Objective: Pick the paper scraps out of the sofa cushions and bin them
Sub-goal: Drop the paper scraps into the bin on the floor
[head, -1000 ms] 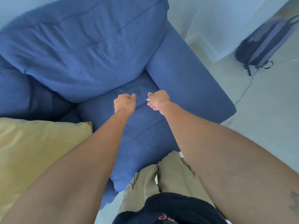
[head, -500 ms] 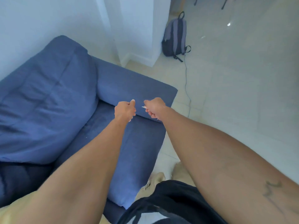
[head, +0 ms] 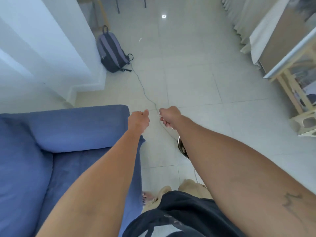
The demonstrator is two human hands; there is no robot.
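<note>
Left hand (head: 138, 120) is clenched in a fist beside the blue sofa (head: 51, 151); right hand (head: 169, 117) grips a pale paper scrap (head: 161, 119). Both have swung off the cushions and out over the tiled floor (head: 196, 65), suggesting a carry binward; no bin shows.

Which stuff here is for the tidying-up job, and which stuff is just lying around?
For the job:
- blue sofa
- left hand, closed in a fist
- right hand, closed, with a bit of white showing at the fingers, probably a paper scrap

Just lying about:
- backpack by the wall
- cable across the floor
- wooden shelf

No bin in view.
</note>
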